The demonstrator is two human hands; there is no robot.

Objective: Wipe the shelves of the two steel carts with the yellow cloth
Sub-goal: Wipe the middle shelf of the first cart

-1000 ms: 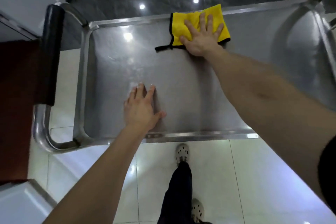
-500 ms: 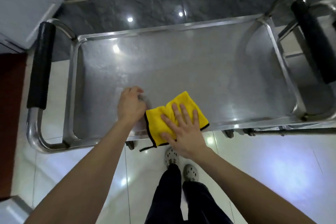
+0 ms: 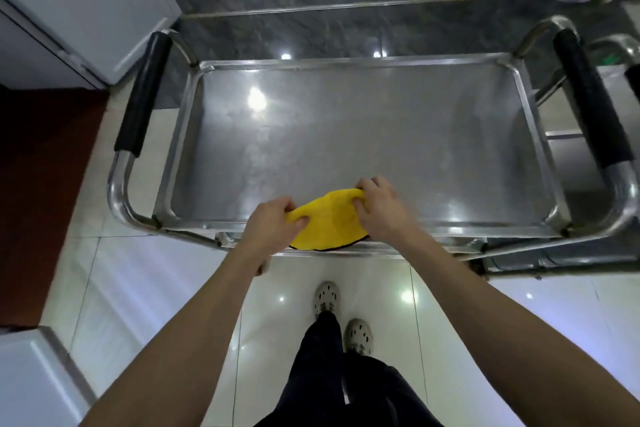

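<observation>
Nearest me are my dark trousers and pale shoes on the white tile floor. Just beyond them both my hands are on the yellow cloth, which is bunched up over the near rim of the steel cart's top shelf, about midway along it. My left hand grips the cloth's left end with its fingers curled round the fabric. My right hand pinches the right end, a little farther in, its fingers curled as well. The cloth spans the gap between them, its dark hem at the near edge; I cannot tell if it touches the rim. The shelf carries only bright light reflections. A black-padded handle stands at its left end and another at its right end. Past the right handle I see part of a second steel cart. Farther off lie a dark marble floor and, at far left, a white cabinet.
</observation>
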